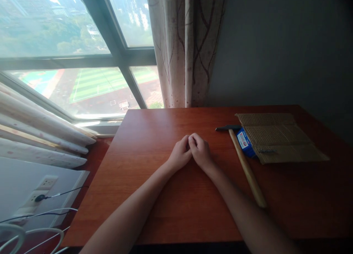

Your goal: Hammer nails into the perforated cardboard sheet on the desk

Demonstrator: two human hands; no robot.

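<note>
My left hand (180,151) and my right hand (200,151) rest on the wooden table, meeting at the fingertips and thumbs. The fingers of both are curled closed, and nothing shows in either. To the right of my right hand lies a hammer (246,169) with a dark metal head and a pale wooden handle pointing towards me. A blue box (245,143) with a white label sits beside the hammer, partly under a piece of corrugated cardboard (278,136). On the cardboard's near part are small metal pieces (267,151), too small to name surely.
The reddish-brown table (143,140) stands against a grey wall (275,52). A window (93,85) and patterned curtains (176,48) are beyond its left and far sides. At lower left, a plug (40,197) sits in a wall socket, with cables (49,230) hanging near the table edge.
</note>
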